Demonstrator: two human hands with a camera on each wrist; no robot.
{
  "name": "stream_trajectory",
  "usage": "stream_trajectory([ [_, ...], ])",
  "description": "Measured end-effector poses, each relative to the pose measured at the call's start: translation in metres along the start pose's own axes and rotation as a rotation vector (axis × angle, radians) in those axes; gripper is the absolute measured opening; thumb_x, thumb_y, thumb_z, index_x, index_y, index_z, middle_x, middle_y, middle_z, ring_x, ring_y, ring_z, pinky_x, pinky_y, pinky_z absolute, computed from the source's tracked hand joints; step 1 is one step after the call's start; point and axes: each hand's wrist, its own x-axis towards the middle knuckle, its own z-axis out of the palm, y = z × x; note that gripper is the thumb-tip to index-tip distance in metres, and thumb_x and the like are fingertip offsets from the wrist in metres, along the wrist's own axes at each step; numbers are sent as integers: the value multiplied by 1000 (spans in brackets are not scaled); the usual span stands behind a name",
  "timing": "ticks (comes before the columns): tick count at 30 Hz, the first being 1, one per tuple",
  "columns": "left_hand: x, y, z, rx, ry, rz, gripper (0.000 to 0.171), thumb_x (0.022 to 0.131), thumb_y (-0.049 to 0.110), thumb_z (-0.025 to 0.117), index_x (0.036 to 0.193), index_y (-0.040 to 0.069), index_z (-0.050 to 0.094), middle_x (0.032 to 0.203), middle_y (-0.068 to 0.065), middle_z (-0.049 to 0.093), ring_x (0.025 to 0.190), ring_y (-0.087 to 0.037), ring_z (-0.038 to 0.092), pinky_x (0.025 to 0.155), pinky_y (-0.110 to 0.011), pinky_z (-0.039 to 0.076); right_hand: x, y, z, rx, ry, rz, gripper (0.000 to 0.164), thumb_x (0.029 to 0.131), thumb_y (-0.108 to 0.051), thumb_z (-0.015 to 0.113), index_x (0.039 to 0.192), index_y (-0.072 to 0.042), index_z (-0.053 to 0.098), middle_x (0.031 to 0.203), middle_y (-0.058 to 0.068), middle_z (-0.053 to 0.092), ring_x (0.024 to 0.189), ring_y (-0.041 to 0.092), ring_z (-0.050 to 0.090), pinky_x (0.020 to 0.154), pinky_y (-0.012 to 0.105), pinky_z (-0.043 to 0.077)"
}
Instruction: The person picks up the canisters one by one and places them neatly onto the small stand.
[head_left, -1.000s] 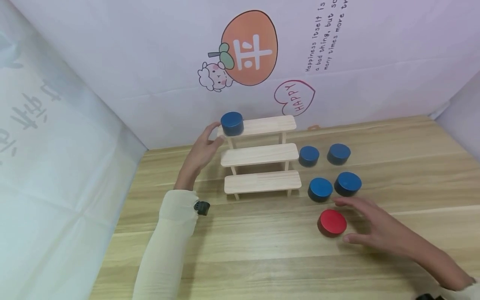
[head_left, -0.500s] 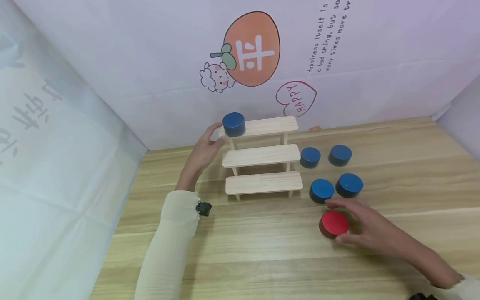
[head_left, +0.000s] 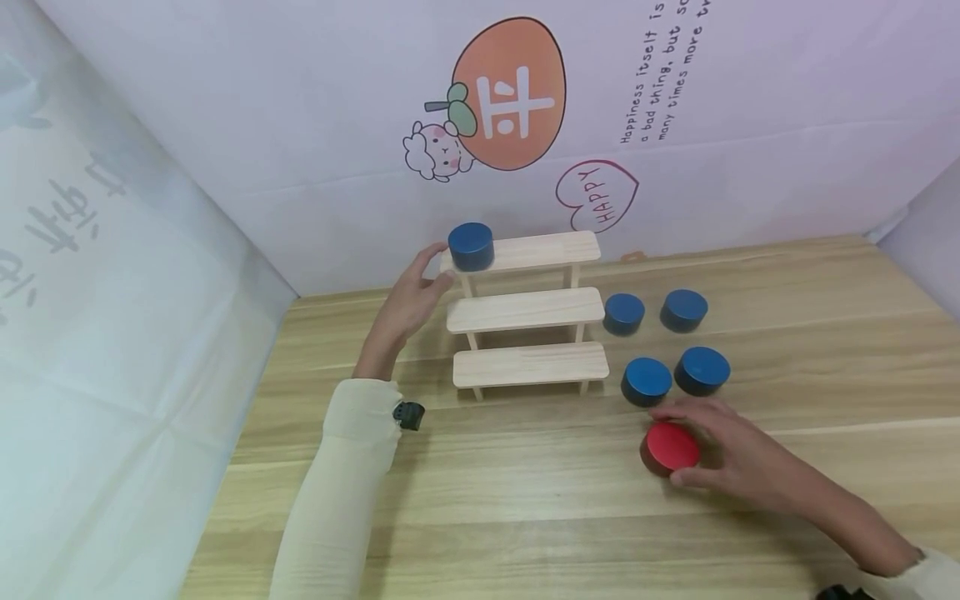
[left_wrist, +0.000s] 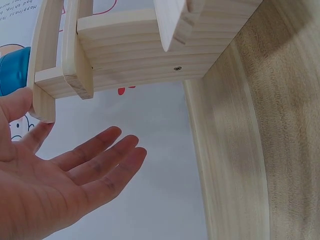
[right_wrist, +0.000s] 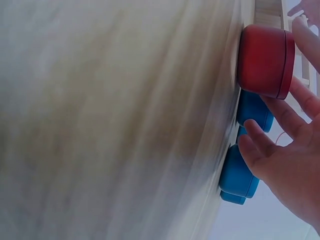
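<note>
A three-tier wooden display shelf [head_left: 529, 365] stands on the table, with one round blue lidded tin [head_left: 471, 247] on the left of its top tier. My left hand [head_left: 408, 304] pinches the left end of that top board between thumb and forefinger, beside the blue tin; in the left wrist view its other fingers [left_wrist: 102, 172] stretch out free. To the right of the shelf, my right hand [head_left: 738, 454] holds a round red lidded tin [head_left: 672, 447] on the table, thumb on the near side and fingers around the far side. In the right wrist view the red tin [right_wrist: 266, 61] hides some fingertips.
Several more blue tins [head_left: 647, 382] sit on the table right of the shelf, just beyond the red one. A white printed cloth [head_left: 337, 125] hangs behind the wooden table [head_left: 525, 500], and another white cloth [head_left: 112, 333] covers the left side.
My right hand has moved in from the right and closed around the red tin. The left hand stays at the shelf's top end. The head view has shifted slightly.
</note>
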Motion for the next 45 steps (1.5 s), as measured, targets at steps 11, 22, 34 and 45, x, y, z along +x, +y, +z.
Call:
stream_trajectory([
  [11,0,0,1,-3,0,-5,50,89,45,47,135,41,29,128,-4,45,109,-20,48,82,-46,40,-1,2,1,-4,-13,2,66,62,-44,77,120,-25,53,113,-16,48,110,14,38,77,35,46],
  [22,0,0,2,-10,0,-6,49,88,45,47,134,43,30,127,-4,46,108,-20,48,82,-46,40,0,3,2,-8,-8,18,65,61,-45,77,118,-25,54,110,-16,49,104,13,42,74,29,47],
  [34,0,1,1,-10,-11,-20,51,88,47,47,135,42,29,125,-3,48,109,-19,47,82,-47,40,1,-4,1,-16,14,-5,63,62,-44,77,116,-21,56,107,-17,51,98,8,44,71,26,47],
  [45,0,0,-1,-26,-18,-22,52,88,47,48,135,42,29,124,-3,48,108,-18,48,82,-47,39,4,-15,-4,-52,15,-8,61,62,-45,77,115,-23,57,109,-19,50,97,6,46,72,26,47],
])
